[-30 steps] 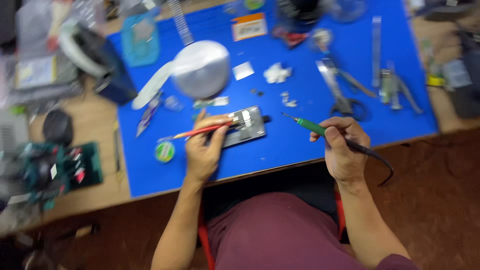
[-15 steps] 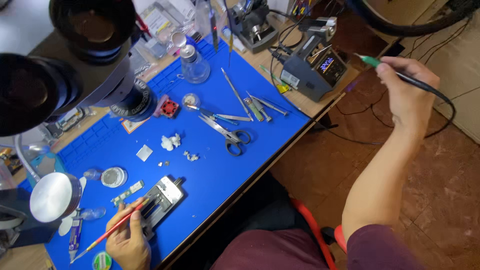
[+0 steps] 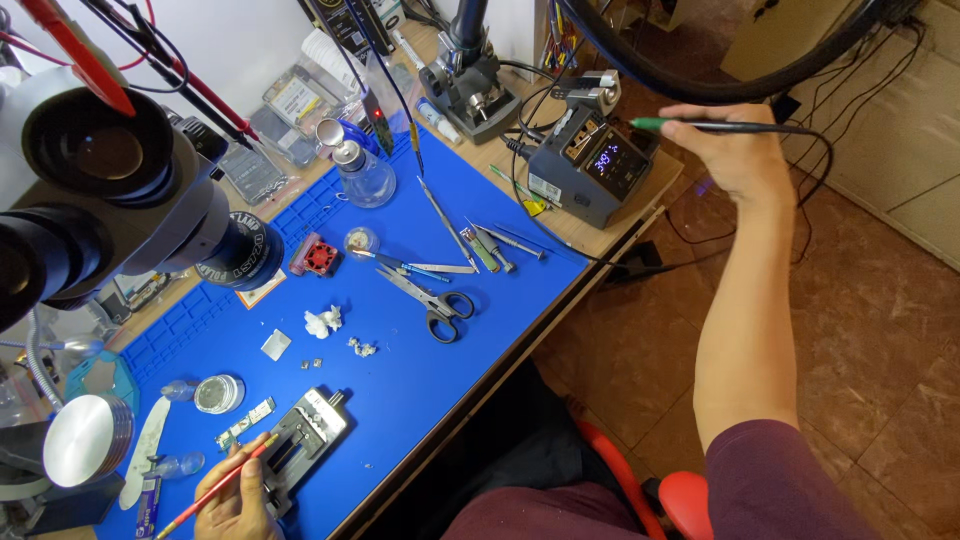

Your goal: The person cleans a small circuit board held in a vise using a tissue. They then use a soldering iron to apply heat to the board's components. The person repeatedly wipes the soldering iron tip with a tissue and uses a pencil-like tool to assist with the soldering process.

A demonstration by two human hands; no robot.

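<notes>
R hand [image 3: 735, 160] is raised off the blue mat [image 3: 420, 370], just right of the soldering station [image 3: 592, 172]; fingers curled tight round a green-tipped soldering iron [image 3: 700, 126], tip pointing toward the station, cable trailing off to the right. L hand [image 3: 240, 505] sits at the mat's near-left edge, fingers pinched on a thin red tool [image 3: 215, 487] held like a pencil, knuckles touching the metal board holder [image 3: 305, 438]. Scissors [image 3: 430, 300] and tweezers [image 3: 425, 268] lie mid-mat, betw. holder & station. Microscope [image 3: 110, 200] hangs over the mat's far-left side.
</notes>
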